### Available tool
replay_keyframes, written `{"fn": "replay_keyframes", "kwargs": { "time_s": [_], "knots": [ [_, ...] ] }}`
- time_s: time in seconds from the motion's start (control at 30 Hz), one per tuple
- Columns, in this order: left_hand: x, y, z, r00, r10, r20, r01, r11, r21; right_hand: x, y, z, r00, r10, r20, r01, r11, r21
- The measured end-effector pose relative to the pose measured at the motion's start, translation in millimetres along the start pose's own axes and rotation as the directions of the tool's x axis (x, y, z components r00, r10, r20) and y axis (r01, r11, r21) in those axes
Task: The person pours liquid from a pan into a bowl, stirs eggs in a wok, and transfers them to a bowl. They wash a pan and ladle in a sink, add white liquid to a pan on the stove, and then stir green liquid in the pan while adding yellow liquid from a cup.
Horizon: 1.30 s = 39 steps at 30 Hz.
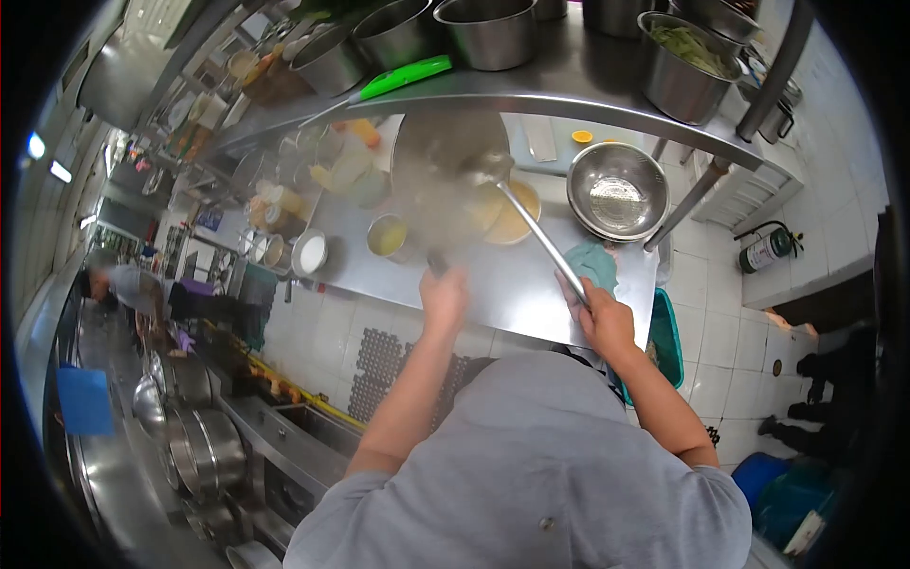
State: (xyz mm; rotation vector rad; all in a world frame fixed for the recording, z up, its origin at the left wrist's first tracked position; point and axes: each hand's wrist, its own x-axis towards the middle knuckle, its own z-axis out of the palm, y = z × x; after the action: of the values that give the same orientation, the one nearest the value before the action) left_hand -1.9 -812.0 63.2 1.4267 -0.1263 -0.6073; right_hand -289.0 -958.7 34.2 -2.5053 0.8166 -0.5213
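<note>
Steel counter (351, 286), white-filled bowl (311, 252) near its left front edge. Next, left hand (445, 296) closed around a dark handle (436, 262), forearm reaching over that edge; handle's far end and much of the large pan (406, 133) lost in steam (441, 185). Bare metal between both hands, open to the front edge. Rightward, ladle (542, 233) in closed right hand (608, 319), forearm angled inward, teal cloth (593, 266) alongside; shiny bowl (618, 192) near the right edge.

Table (474, 303): bowl (618, 194) at right edge, cloth (595, 264) before it, near front right corner; tub (311, 253) by left end, pot (387, 237) to its right. Shelf (578, 90) above rear part, bearing pans (488, 38).
</note>
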Motion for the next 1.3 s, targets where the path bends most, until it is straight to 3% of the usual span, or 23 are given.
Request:
{"fn": "replay_keyframes", "kwargs": {
  "time_s": [0.1,0.27,0.47,0.63,0.73,0.77,0.83,0.87,0.9,0.93,0.97,1.0,1.03,1.07,1.13,1.17,1.2,1.23,1.3],
  "knots": [
    [7,-7,-6,0.999,0.037,0.032,-0.038,0.998,0.044,-16,-4,10,0.998,0.057,0.035,-0.056,0.998,-0.029],
    [22,1,-27,0.990,-0.078,0.118,0.079,0.997,-0.007,-69,-27,-15,0.984,0.143,0.106,-0.128,0.982,-0.137],
    [58,23,-55,0.949,-0.109,0.294,0.125,0.991,-0.036,-52,-114,29,0.958,0.288,-0.015,-0.280,0.918,-0.281],
    [109,24,-82,0.909,-0.202,0.364,0.237,0.970,-0.053,-88,-170,49,0.914,0.349,-0.206,-0.395,0.881,-0.260],
    [135,21,-87,0.854,-0.270,0.445,0.339,0.937,-0.082,-85,-211,70,0.860,0.421,-0.289,-0.478,0.863,-0.166],
    [139,23,-90,0.825,-0.316,0.468,0.388,0.919,-0.063,-79,-226,83,0.833,0.402,-0.379,-0.454,0.890,-0.053],
    [141,32,-107,0.712,-0.411,0.569,0.505,0.863,-0.009,-65,-268,90,0.753,0.638,-0.160,-0.539,0.738,0.407],
    [139,41,-115,0.606,-0.454,0.653,0.571,0.820,0.040,-62,-277,104,0.768,0.629,-0.118,-0.418,0.632,0.652],
    [131,47,-121,0.568,-0.505,0.651,0.579,0.806,0.120,-60,-291,102,0.727,0.675,0.125,-0.466,0.352,0.811],
    [126,49,-130,0.507,-0.579,0.639,0.638,0.750,0.173,-57,-305,86,0.754,0.630,0.186,-0.436,0.268,0.859],
    [121,46,-142,0.416,-0.582,0.699,0.642,0.732,0.228,-67,-298,103,0.821,0.550,0.152,-0.318,0.219,0.922],
    [112,49,-153,0.348,-0.652,0.674,0.669,0.676,0.309,-79,-307,102,0.819,0.557,0.142,-0.238,0.104,0.966],
    [107,48,-163,0.259,-0.656,0.709,0.591,0.688,0.421,-97,-307,103,0.819,0.561,0.123,-0.230,0.125,0.965],
    [101,47,-168,0.152,-0.709,0.689,0.653,0.595,0.469,-117,-305,108,0.826,0.544,0.147,-0.225,0.078,0.971],
    [91,48,-160,-0.086,-0.815,0.572,0.555,0.438,0.707,-161,-316,120,0.762,0.622,0.182,-0.239,0.009,0.971],
    [87,43,-157,-0.162,-0.843,0.513,0.452,0.399,0.798,-183,-323,139,0.763,0.634,0.126,-0.183,0.025,0.983],
    [92,52,-155,-0.234,-0.852,0.469,0.359,0.372,0.856,-189,-357,134,0.699,0.704,0.127,-0.206,0.027,0.978],
    [89,44,-145,-0.302,-0.857,0.417,0.256,0.349,0.902,-209,-379,146,0.636,0.761,0.125,-0.176,-0.015,0.984],
    [65,26,-126,-0.343,-0.902,0.261,0.069,0.253,0.965,-243,-431,177,0.480,0.869,0.118,-0.125,-0.065,0.990]
  ]
}}
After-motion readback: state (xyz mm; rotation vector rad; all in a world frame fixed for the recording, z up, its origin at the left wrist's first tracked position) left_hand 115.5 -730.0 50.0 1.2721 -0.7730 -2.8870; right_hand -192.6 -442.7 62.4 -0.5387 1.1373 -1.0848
